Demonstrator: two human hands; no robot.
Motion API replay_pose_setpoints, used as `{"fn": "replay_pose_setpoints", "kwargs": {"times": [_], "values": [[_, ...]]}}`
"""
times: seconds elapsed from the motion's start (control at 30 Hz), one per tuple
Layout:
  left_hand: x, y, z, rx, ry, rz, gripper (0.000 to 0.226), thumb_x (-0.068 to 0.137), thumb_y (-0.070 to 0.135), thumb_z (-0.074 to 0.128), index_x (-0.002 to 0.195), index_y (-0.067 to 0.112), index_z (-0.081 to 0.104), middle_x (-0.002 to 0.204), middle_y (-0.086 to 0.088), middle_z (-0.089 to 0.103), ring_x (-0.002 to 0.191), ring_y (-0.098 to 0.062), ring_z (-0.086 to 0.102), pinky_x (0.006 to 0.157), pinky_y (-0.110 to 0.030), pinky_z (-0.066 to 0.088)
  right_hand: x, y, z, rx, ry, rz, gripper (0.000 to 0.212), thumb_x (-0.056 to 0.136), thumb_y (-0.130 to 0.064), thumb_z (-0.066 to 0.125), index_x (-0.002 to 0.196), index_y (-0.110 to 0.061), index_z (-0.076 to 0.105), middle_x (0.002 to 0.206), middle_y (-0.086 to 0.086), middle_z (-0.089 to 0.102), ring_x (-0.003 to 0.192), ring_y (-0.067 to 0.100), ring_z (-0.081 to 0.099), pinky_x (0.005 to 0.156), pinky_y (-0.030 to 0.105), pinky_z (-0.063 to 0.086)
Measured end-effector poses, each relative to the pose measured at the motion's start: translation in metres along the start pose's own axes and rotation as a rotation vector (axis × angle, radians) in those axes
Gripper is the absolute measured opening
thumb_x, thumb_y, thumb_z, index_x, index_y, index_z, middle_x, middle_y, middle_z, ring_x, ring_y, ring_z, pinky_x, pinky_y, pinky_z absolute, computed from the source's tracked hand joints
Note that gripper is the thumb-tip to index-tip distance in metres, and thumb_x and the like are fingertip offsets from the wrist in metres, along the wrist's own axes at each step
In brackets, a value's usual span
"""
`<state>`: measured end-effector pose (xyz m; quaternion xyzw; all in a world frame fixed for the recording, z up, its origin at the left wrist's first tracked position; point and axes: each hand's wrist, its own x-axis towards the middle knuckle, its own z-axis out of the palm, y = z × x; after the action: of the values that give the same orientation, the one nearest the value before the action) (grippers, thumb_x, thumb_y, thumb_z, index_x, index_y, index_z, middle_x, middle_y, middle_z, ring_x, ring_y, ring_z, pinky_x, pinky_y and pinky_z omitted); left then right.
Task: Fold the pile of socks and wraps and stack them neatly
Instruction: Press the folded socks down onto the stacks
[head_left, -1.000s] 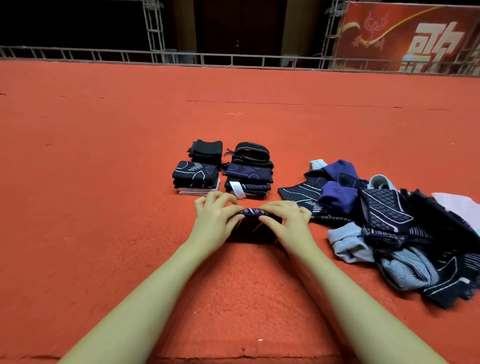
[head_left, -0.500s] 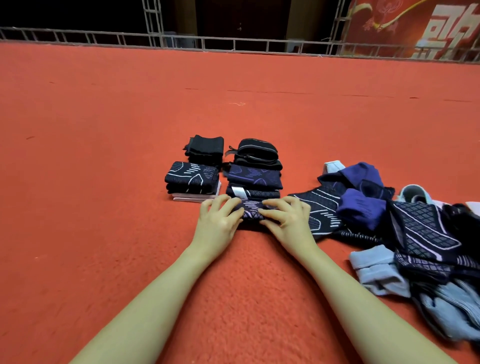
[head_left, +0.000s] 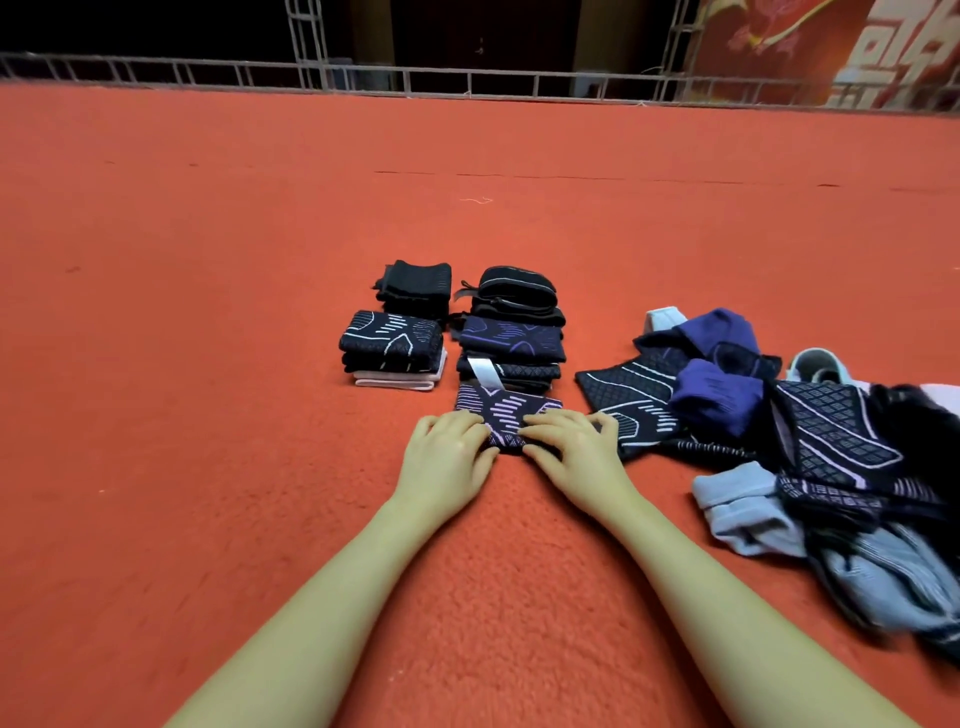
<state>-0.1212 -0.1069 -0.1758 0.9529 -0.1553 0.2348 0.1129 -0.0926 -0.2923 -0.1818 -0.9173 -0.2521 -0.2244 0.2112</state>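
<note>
A folded dark sock with lilac stripes (head_left: 506, 415) lies flat on the red carpet (head_left: 208, 415), just in front of the right-hand stacks. My left hand (head_left: 447, 460) holds its near left corner, fingers on top and thumb at the edge. My right hand (head_left: 571, 449) holds its near right edge the same way. Beyond it stand neat stacks of folded dark socks and wraps: a front left stack (head_left: 392, 345), a black one behind it (head_left: 415, 286), and a right-hand row (head_left: 511, 338). A loose pile of unfolded socks and wraps (head_left: 810, 441) sprawls on the right.
A white tag (head_left: 483, 371) sticks out of the right-hand row. A metal railing (head_left: 467, 83) borders the carpet at the far edge, with a red banner (head_left: 831, 47) at the back right. Open carpet stretches to the left.
Both hands carried the folded sock away from me toward the stacks and laid it flat in front of the right-hand row. The view shifted left.
</note>
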Motion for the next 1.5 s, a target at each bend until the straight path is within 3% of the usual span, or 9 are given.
{"fn": "replay_pose_setpoints", "kwargs": {"times": [0.33, 0.5, 0.57, 0.7, 0.87, 1.03, 1.1, 1.27, 1.5], "values": [[0.014, 0.063, -0.002, 0.049, -0.029, 0.048, 0.036, 0.077, 0.037, 0.041, 0.085, 0.018, 0.071, 0.092, 0.004, 0.067, 0.088, -0.022, 0.063, 0.078, -0.034, 0.027, -0.031, 0.029, -0.048, -0.173, 0.232, 0.122, 0.034, 0.082, -0.036, 0.044, 0.095, -0.019, 0.071, 0.104, -0.003, 0.067, 0.100, 0.015, 0.043, 0.076, 0.029, 0.019], [0.024, 0.091, 0.015, 0.041, -0.075, 0.095, 0.028, 0.068, 0.028, 0.068, 0.093, 0.018, 0.071, 0.099, 0.000, 0.068, 0.094, -0.027, 0.062, 0.080, -0.039, 0.040, -0.044, 0.038, -0.046, -0.334, 0.215, 0.199, 0.045, 0.077, -0.042, 0.045, 0.097, -0.010, 0.068, 0.104, 0.007, 0.065, 0.097, 0.022, 0.043, 0.078, 0.036, 0.026], [0.032, 0.095, 0.017, 0.081, -0.117, 0.047, 0.035, 0.071, 0.024, 0.074, 0.105, 0.018, 0.069, 0.113, -0.002, 0.065, 0.107, -0.029, 0.058, 0.087, -0.042, 0.038, -0.046, 0.036, -0.041, -0.395, 0.234, 0.220, 0.044, 0.077, -0.039, 0.043, 0.097, -0.008, 0.068, 0.107, 0.010, 0.064, 0.097, 0.025, 0.047, 0.081, 0.038, 0.028], [0.046, 0.089, 0.021, 0.141, -0.253, 0.013, 0.041, 0.097, 0.034, 0.045, 0.136, 0.024, 0.048, 0.149, 0.002, 0.034, 0.138, -0.026, 0.022, 0.105, -0.042, 0.014, -0.046, 0.039, -0.035, -0.450, 0.287, 0.267, 0.040, 0.077, -0.037, 0.043, 0.089, -0.007, 0.067, 0.108, 0.013, 0.064, 0.095, 0.029, 0.049, 0.081, 0.040, 0.030], [0.052, 0.088, 0.036, 0.103, -0.201, 0.048, 0.032, 0.094, 0.034, 0.051, 0.122, 0.022, 0.062, 0.134, 0.003, 0.051, 0.130, -0.027, 0.032, 0.098, -0.040, 0.016, -0.046, 0.044, -0.031, -0.493, 0.272, 0.237, 0.032, 0.079, -0.030, 0.043, 0.073, -0.010, 0.067, 0.099, 0.008, 0.065, 0.088, 0.029, 0.056, 0.081, 0.041, 0.030], [0.060, 0.093, 0.045, 0.033, -0.056, 0.049, 0.008, 0.078, 0.021, 0.068, 0.078, 0.015, 0.072, 0.094, -0.002, 0.065, 0.099, -0.032, 0.053, 0.082, -0.044, 0.032, -0.043, 0.045, -0.031, -0.423, 0.348, 0.249, 0.027, 0.080, -0.022, 0.043, 0.072, -0.007, 0.064, 0.094, 0.007, 0.064, 0.086, 0.025, 0.048, 0.078, 0.037, 0.030], [0.062, 0.092, 0.044, 0.056, 0.020, 0.096, 0.010, 0.069, 0.025, 0.064, 0.066, 0.018, 0.070, 0.084, 0.001, 0.064, 0.091, -0.025, 0.047, 0.076, -0.038, 0.029, -0.043, 0.043, -0.034, -0.329, 0.400, 0.268, 0.025, 0.081, -0.022, 0.043, 0.074, -0.007, 0.061, 0.098, 0.010, 0.062, 0.090, 0.023, 0.042, 0.078, 0.037, 0.028], [0.060, 0.095, 0.021, -0.033, 0.173, 0.129, 0.024, 0.081, 0.031, 0.047, 0.075, 0.019, 0.067, 0.097, 0.000, 0.064, 0.095, -0.020, 0.043, 0.076, -0.035, 0.024, -0.047, 0.032, -0.046, -0.132, 0.505, 0.309, 0.021, 0.083, -0.022, 0.043, 0.080, -0.007, 0.057, 0.102, 0.013, 0.059, 0.089, 0.023, 0.041, 0.074, 0.036, 0.027], [0.045, 0.091, -0.015, -0.114, 0.298, 0.217, 0.023, 0.084, 0.030, 0.052, 0.079, 0.018, 0.070, 0.097, -0.002, 0.064, 0.098, -0.018, 0.046, 0.076, -0.033, 0.023, -0.054, 0.003, -0.063, -0.058, 0.583, 0.319, 0.021, 0.084, -0.023, 0.045, 0.080, -0.008, 0.058, 0.104, 0.013, 0.059, 0.090, 0.023, 0.043, 0.076, 0.036, 0.028]]}}
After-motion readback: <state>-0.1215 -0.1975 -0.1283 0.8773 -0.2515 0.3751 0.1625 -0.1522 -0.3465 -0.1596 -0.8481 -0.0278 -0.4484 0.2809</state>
